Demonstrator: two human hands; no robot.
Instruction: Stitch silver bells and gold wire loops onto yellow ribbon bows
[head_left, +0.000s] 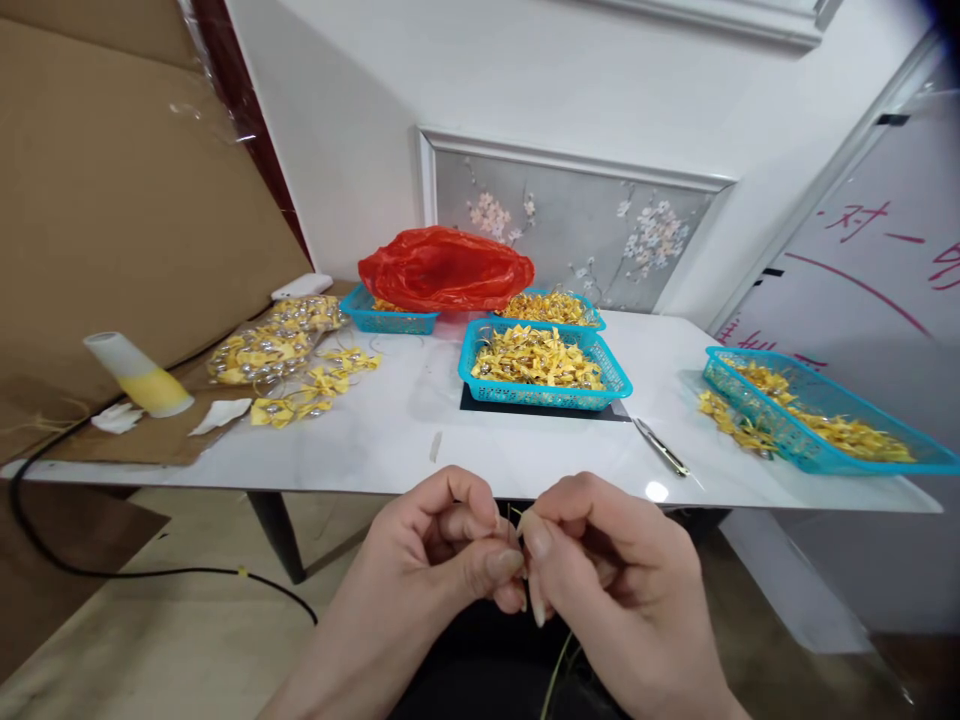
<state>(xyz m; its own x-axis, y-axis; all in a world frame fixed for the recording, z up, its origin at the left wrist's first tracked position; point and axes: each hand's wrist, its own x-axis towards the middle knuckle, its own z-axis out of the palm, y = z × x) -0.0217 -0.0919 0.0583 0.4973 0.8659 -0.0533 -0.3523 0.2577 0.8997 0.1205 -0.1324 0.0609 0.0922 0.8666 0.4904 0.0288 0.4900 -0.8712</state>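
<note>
My left hand [457,560] and my right hand [607,580] meet in front of the table's near edge, fingertips almost touching. Both are closed in a pinch. A thin yellowish cord [514,512] shows as a short piece between the fingertips, and the right thumb and forefinger close on it. What the left fingers grip is too small to make out. Below the right hand hangs a greenish-yellow strand [555,675]. Beyond my hands, a blue basket [540,398] holds a heap of yellow ribbon pieces with silvery beads. A slim metal cutter [660,447] lies to its right.
More blue baskets stand at the right [817,450] and back [394,321]. A red plastic bag [442,270] covers part of the back ones. At left are a bagged pile [262,350] of yellow pieces, a yellow-white cone [142,375] and a black cable [187,572].
</note>
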